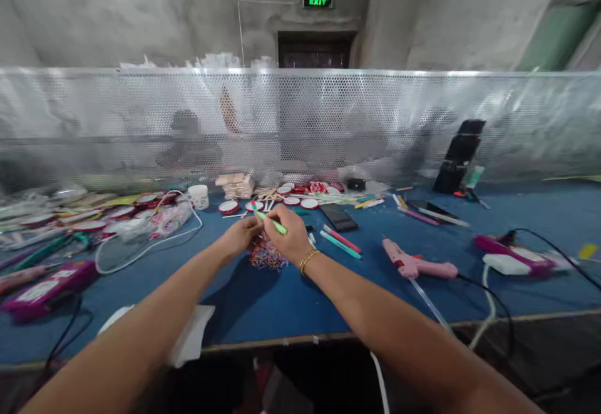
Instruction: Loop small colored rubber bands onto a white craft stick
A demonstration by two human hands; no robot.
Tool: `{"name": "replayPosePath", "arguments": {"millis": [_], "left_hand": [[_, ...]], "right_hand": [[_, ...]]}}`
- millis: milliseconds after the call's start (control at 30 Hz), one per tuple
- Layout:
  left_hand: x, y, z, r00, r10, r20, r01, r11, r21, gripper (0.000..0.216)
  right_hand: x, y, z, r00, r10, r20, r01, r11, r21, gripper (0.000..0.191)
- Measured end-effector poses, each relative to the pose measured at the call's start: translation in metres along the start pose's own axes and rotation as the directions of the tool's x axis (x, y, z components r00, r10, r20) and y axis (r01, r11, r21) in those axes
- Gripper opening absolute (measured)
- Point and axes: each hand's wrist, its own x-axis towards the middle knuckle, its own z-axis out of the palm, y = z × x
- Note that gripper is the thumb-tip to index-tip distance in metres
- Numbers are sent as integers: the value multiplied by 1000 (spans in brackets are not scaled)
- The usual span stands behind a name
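My right hand is closed around a green pen with a pink end, its tip pointing left and away. My left hand is pinched closed right beside it, fingertips meeting the right hand's; what it holds is too small to make out. Directly under both hands lies a small heap of multicoloured strands on the blue tabletop. A gold bracelet circles my right wrist.
A pink glue gun with a black cord lies right of my hands, a dark phone and loose pens beyond. Red-and-white round discs, a white jar, cables and purple tools fill the left. A perforated metal screen closes the back.
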Motion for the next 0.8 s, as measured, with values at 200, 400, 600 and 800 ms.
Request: {"name": "replayPosePath", "arguments": {"millis": [200, 400, 600, 800], "left_hand": [[-3, 1, 2, 1000, 0, 7, 0, 999, -42, 31], [-3, 1, 2, 1000, -9, 19, 10, 999, -47, 35], [-1, -1, 0, 1000, -11, 16, 12, 998, -56, 34], [-3, 1, 2, 1000, -8, 24, 9, 999, -54, 37]], "right_hand": [[0, 0, -3, 1000, 5, -6, -4, 1000, 29, 12], [0, -3, -2, 1000, -6, 17, 5, 999, 33, 12], [0, 2, -3, 1000, 11, -24, -11, 1000, 21, 12], [-1, -4, -2, 1000, -13, 7, 13, 999, 32, 12]]}}
